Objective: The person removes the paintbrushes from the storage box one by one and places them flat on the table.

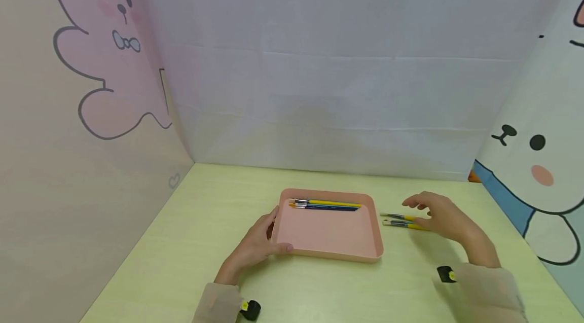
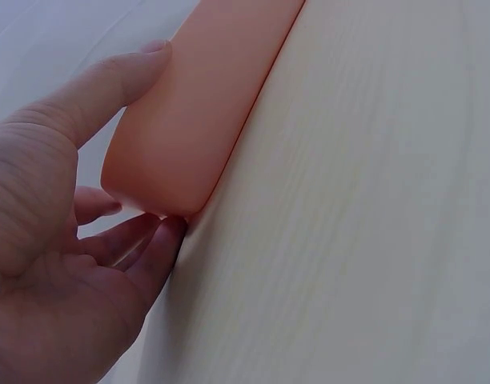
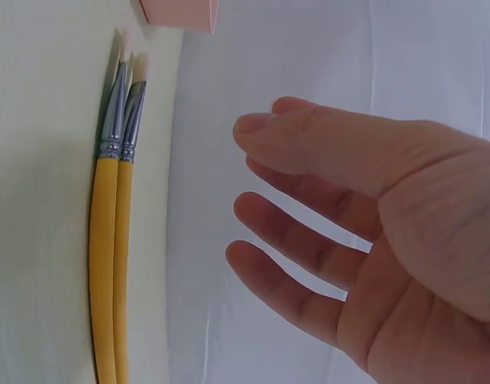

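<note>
A shallow pink tray [image 1: 326, 234] lies flat on the table, with a few paintbrushes side by side near its far edge. One has a yellow handle [image 1: 339, 204] and another a dark blue handle [image 1: 333, 208]. My left hand [image 1: 255, 246] grips the tray's near left corner, thumb against the near wall and fingers round the left side. Right of the tray, two yellow-handled paintbrushes [image 3: 105, 216] lie close together on the table. Above them hovers my right hand [image 1: 440, 217], its fingers loosely bent and apart; the right wrist view shows it holding nothing.
The pale yellow-green table [image 1: 228, 201] meets a whitish sheet [image 1: 319, 110] at its back edge. Panels with cartoon animals stand at the left [image 1: 114, 84] and right [image 1: 534, 196]. Each sleeve carries a small black device [image 1: 251, 310] near the wrist.
</note>
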Tool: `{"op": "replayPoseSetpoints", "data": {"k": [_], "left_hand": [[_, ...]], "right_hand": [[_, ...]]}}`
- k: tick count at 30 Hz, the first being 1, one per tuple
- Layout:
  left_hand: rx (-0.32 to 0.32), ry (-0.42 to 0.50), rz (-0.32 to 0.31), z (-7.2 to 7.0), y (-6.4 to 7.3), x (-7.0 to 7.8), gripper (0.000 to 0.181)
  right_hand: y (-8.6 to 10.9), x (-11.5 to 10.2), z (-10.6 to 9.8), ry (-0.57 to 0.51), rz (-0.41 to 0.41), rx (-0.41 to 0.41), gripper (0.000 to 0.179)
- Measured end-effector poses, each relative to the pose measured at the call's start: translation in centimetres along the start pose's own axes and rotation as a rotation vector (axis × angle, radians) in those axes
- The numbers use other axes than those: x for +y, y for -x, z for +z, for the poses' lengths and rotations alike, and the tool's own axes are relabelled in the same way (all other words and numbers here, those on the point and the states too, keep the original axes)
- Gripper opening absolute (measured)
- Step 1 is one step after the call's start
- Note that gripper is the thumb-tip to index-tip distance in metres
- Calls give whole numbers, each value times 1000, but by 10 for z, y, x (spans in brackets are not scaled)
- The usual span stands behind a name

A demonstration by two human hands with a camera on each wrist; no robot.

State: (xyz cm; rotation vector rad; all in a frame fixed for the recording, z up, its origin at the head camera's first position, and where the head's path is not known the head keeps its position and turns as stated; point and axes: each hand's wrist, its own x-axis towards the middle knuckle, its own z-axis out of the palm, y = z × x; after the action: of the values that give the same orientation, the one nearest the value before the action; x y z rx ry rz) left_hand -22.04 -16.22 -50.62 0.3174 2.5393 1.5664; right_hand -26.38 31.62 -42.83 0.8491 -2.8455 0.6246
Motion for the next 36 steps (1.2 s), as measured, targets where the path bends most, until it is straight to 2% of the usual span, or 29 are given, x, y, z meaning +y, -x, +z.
{"op": "replayPoseSetpoints", "data": {"k": [4,10,19,28,36], "left_hand": [[0,7,2,-1,1,1,119],[-1,9,-4,-2,1,1,118],[-14,12,5,0,-1,0,118],[-11,16,17,0,-1,-3,119],[-10,22,18,0,-1,-4,119]], "right_hand": [[-4,-7,2,2,-31,26,42],[-12,-20,6,-45,-55,20,42],[-23,-33,20,-64,-163,45,41],[-52,-56,21,-76,-217,-1,38],[-83,-75,21,-84,-171,-129,35]]}}
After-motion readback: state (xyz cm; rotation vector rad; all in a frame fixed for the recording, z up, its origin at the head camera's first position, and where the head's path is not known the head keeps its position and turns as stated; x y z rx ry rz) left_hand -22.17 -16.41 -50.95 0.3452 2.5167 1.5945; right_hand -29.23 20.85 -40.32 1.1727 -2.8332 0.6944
